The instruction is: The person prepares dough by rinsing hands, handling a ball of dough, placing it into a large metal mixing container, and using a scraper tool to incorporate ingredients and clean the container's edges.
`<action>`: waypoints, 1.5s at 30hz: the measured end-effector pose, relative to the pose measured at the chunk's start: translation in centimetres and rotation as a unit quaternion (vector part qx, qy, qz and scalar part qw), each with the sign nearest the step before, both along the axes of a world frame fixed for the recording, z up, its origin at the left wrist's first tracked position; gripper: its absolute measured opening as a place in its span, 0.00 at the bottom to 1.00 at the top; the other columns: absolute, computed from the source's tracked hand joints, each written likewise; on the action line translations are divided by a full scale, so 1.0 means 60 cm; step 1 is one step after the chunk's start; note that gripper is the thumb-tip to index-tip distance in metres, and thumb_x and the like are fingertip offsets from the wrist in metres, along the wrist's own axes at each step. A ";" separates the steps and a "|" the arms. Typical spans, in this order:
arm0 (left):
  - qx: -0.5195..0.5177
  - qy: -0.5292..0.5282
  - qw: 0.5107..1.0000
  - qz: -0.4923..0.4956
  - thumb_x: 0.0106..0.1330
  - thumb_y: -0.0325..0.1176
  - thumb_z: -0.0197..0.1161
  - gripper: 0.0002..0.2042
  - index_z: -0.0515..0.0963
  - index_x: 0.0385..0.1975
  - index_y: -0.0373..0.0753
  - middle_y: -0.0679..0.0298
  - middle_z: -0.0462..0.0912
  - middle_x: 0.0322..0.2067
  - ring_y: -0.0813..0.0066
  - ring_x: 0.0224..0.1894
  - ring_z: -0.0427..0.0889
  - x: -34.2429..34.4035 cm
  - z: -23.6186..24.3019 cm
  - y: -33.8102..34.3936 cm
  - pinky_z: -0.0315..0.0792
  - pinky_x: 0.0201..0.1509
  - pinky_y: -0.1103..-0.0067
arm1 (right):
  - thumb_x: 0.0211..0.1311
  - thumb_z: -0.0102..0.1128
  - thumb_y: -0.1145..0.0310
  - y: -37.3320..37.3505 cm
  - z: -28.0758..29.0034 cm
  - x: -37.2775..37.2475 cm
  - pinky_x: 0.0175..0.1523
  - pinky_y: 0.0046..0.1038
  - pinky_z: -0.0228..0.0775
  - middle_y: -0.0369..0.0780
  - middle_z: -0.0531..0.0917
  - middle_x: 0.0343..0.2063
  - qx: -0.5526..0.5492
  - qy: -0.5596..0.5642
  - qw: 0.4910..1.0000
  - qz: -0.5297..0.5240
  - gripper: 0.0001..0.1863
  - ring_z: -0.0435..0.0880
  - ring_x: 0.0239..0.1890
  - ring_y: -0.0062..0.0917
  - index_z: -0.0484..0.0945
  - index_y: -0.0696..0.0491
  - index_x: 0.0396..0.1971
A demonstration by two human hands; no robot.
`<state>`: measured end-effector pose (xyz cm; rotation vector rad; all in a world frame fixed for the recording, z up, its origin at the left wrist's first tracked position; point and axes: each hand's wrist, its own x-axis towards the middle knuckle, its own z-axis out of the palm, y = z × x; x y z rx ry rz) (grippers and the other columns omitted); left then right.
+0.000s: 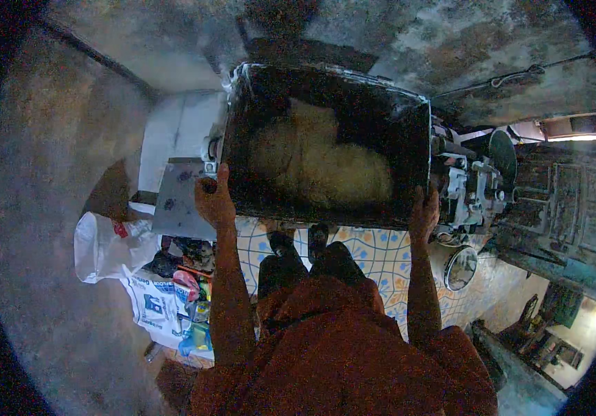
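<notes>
In front of me, at the centre of the head view, is a large dark rectangular bin with a worn, light-edged rim. A pale yellowish, lumpy mass lies inside it; dimness and blur hide what it is. My left hand grips the bin's near left corner, its thumb up along the side. At the near right corner my right hand holds the bin's edge, fingers partly hidden. The bin's underside is out of sight.
A grey metal machine with clamps stands right of the bin. To the left are a grey panel, a white bag and colourful plastic packages. Patterned tiles cover the floor. A round-rimmed vessel sits low at right.
</notes>
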<state>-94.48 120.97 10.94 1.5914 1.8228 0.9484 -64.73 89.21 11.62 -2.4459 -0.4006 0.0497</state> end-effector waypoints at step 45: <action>-0.032 -0.004 0.999 -0.003 0.53 0.54 0.74 0.25 0.73 0.20 0.36 0.61 0.75 0.22 0.65 0.26 0.71 -0.008 -0.017 0.006 0.68 0.36 0.67 | 0.68 0.56 0.57 -0.004 -0.005 -0.004 0.52 0.37 0.70 0.49 0.81 0.46 0.020 -0.030 0.999 -0.020 0.23 0.80 0.48 0.43 0.74 0.58 0.54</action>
